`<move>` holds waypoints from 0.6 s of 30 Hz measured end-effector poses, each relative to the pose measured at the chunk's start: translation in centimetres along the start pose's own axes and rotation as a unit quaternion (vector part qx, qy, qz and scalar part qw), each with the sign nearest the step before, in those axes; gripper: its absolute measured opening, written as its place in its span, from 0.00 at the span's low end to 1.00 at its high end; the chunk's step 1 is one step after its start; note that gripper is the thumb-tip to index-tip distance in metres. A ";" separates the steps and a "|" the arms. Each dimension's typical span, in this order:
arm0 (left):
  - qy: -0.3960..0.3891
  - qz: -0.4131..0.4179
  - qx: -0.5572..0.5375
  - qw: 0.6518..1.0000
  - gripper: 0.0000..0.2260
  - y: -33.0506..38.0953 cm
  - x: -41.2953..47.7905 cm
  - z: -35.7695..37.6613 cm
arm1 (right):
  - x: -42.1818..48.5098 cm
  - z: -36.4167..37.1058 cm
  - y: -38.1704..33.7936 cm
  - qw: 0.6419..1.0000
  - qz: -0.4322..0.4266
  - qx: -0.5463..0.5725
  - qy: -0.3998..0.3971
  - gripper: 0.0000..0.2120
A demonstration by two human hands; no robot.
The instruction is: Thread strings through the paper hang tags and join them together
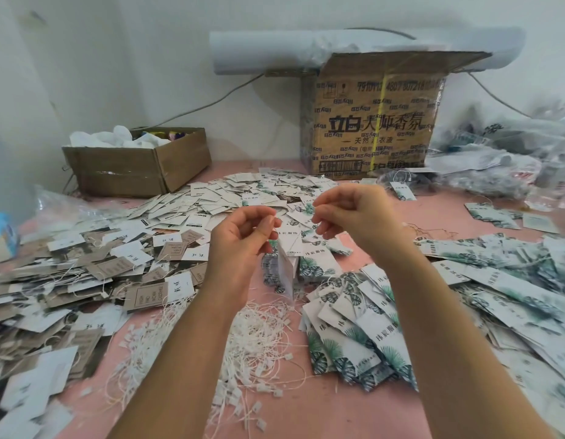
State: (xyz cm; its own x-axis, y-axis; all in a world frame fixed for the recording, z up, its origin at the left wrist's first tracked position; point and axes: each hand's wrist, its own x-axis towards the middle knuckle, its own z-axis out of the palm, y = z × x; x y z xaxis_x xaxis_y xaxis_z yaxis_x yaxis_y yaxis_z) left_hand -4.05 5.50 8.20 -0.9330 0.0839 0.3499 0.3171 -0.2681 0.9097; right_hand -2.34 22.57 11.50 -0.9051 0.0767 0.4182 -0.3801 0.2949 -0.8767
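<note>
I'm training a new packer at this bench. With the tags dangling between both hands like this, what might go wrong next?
The hanging tags dangle from the pinch of the left hand; a slip would likely drop them among the look-alike leaf-print tags below. The string that the right hand seems to pinch is thin and may slip back out. The loose strings underneath could snag the tags.
</note>
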 end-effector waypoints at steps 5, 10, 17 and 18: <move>-0.032 0.007 -0.002 0.999 0.07 0.3 -0.4 0.6 | -0.3 1.6 -0.7 0.998 -0.041 -0.029 -0.049 0.10; -0.042 0.017 0.008 0.999 0.08 0.6 -0.6 0.8 | -0.5 2.3 -1.2 0.996 -0.064 -0.034 -0.055 0.12; -0.048 0.029 0.032 0.998 0.07 0.3 -0.6 0.8 | -0.5 2.3 -1.5 0.988 -0.072 -0.121 -0.057 0.13; -0.049 0.022 0.032 0.998 0.06 0.3 -0.5 0.8 | -0.5 2.4 -1.5 0.987 -0.077 -0.128 -0.051 0.12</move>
State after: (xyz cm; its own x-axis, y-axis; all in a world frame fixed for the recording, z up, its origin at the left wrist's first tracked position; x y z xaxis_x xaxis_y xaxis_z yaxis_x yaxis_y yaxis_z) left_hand -3.31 6.14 8.44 -0.8983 0.1670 0.4065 0.3701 -0.2113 0.9046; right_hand -1.81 19.85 12.04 -0.8594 -0.0811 0.5048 -0.4666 0.5281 -0.7095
